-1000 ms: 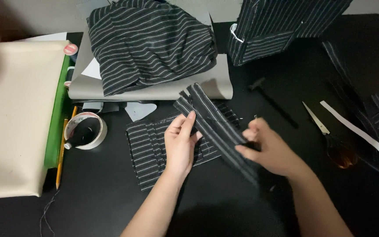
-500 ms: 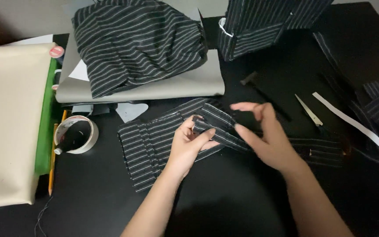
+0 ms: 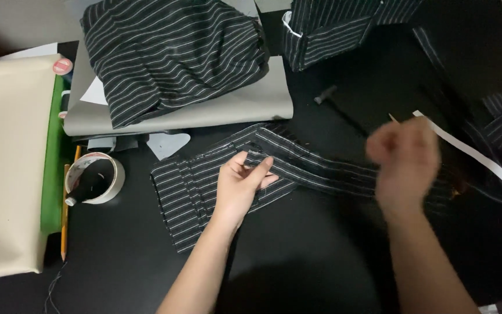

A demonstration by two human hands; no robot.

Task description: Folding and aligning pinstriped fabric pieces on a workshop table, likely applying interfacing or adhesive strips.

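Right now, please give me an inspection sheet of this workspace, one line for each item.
Surface: black table, matte.
Job's things: flat striped fabric piece and long striped strip crossing it.
Clutter: striped fabric pile on grey sheet; tape roll; pencil; cream board; white paper strip; small dark tool.
Hands: left hand presses flat on the fabric; right hand is raised and blurred, contents unclear.
Cables: nothing seen; only loose thread.
Surroundings: more striped cloth at the far edge.
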